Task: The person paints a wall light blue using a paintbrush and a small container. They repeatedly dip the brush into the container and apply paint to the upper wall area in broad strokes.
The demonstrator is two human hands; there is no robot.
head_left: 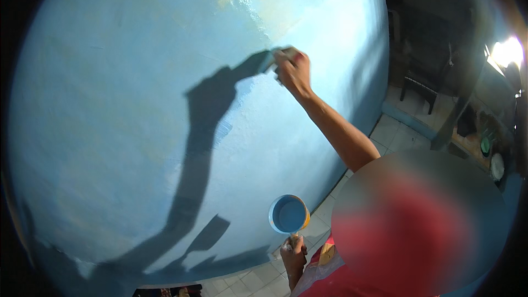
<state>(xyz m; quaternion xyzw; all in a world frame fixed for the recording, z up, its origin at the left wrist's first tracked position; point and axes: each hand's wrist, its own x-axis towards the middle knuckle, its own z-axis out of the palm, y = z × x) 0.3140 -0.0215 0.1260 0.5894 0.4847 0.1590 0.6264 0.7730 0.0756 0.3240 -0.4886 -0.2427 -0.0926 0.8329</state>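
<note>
My right hand (293,68), on the outstretched arm, grips a paintbrush (269,61) against the pale blue wall (136,132). The brush is partly hidden by my fingers and slightly blurred. A wet, glossy streak shows on the wall just above it, and darker blue strokes lie below. Lower down, my left hand (293,251) is closed around the handle of a round mug-like container (308,217) with a yellow-orange outside. Blue paint (289,214) is inside it. Shadows of my arm, the brush and the container fall on the wall.
A bright lamp (508,52) shines at the far right. White floor tiles (394,132) run along the wall's foot, near a low step (408,119) and a dark stool-like object (420,86). Patterned dark fabric (169,291) lies at the bottom edge. A blurred oval hides the lower right.
</note>
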